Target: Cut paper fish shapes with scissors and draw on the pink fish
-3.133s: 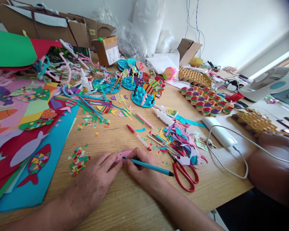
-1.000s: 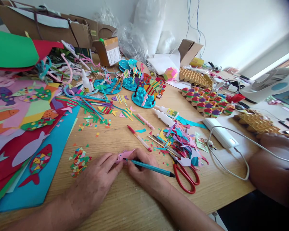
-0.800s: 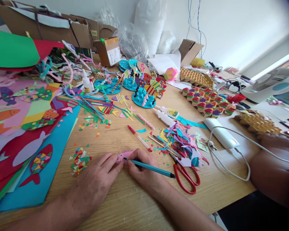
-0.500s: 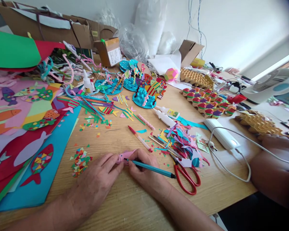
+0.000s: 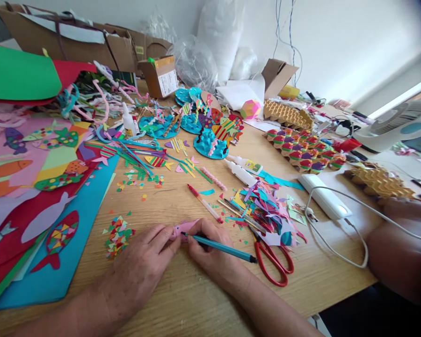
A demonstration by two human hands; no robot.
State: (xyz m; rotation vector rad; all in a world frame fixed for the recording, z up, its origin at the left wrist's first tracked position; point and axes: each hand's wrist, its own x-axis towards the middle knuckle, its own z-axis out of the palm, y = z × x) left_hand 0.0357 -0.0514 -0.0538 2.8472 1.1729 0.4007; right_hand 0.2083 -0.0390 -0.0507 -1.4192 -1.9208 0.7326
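Between my hands on the wooden table lies a small pink paper cutout, partly covered by my fingers, with a dark dot near its left end. My left hand is closed on its left end, fingertips pressing it. In my right hand a blue felt-tip pen is gripped, its dark tip touching the pink paper. To the left sits a pile of small coloured paper bits. Red-handled scissors lie to the right of my right hand, and a red marker lies beyond it.
Paper scraps are heaped near the scissors. Glue bottles lie behind them. Coloured sheets with paper fish cover the left side. A white power strip with a looping cable lies right, near another person's arm.
Both hands, the pen and the pink paper stay almost in place. The whole view has shifted very slightly.
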